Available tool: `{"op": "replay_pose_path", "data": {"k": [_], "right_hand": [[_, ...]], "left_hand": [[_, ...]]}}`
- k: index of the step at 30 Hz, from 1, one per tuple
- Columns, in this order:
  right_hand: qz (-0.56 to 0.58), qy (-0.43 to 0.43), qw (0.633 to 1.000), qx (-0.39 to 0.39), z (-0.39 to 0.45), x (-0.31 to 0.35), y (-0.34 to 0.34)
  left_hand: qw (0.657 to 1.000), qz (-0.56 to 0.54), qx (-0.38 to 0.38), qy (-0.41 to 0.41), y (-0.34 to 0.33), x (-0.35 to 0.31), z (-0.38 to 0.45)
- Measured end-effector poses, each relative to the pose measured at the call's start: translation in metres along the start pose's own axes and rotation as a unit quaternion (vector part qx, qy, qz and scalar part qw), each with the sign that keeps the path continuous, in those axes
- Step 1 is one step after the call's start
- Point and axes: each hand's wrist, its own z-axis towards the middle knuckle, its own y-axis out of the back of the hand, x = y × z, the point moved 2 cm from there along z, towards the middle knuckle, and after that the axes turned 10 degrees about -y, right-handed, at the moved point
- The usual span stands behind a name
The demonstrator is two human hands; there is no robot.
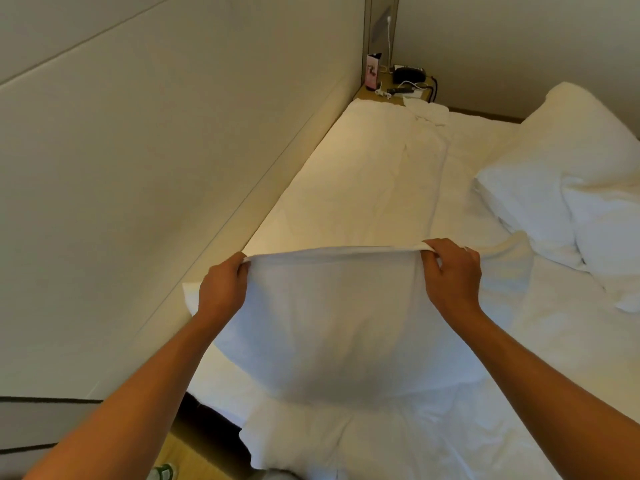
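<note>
A white pillow in its pillowcase (332,323) hangs in front of me above the bed (363,188). My left hand (223,289) grips the top left corner of the case, fingers curled round the edge. My right hand (450,271) grips the top right corner in the same way. The upper edge is stretched taut between both hands. The pillow's lower end rests on the white sheet.
A padded wall panel (156,168) runs along the bed's left side. White pillows (561,174) are piled at the right. A small bedside shelf (398,88) with a dark device, cables and a card stands in the far corner. Crumpled bedding (346,441) lies near me.
</note>
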Motion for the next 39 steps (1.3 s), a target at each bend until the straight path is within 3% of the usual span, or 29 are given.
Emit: {"op": "replay_pose_path", "data": {"k": [5,10,15,24,30,34,39], "right_hand": [[0.036,0.057,0.998,0.000,0.033,0.072,-0.009],[0.058,0.116,0.991,0.046,0.068,0.149,-0.040],[0.061,0.118,0.984,0.116,0.084,0.204,-0.088],[0.029,0.051,0.982,0.182,0.095,0.214,-0.191],[0.024,0.015,0.982,0.189,0.126,0.195,-0.187],[0.069,0.020,0.980,0.184,0.151,0.226,-0.186],[0.051,0.044,0.978,0.197,0.170,0.243,-0.205]], "left_hand": [[0.999,0.004,-0.054,0.005,0.047,0.026,0.007],[0.993,0.014,-0.108,0.043,0.101,0.062,-0.001],[0.985,0.031,-0.148,0.083,0.135,0.092,-0.020],[0.987,0.011,-0.105,0.121,0.117,0.135,-0.010],[0.989,-0.014,-0.087,0.121,0.101,0.101,0.001],[0.986,-0.049,-0.107,0.122,0.123,0.095,0.015],[0.977,-0.104,-0.075,0.171,0.108,0.108,0.027]]}}
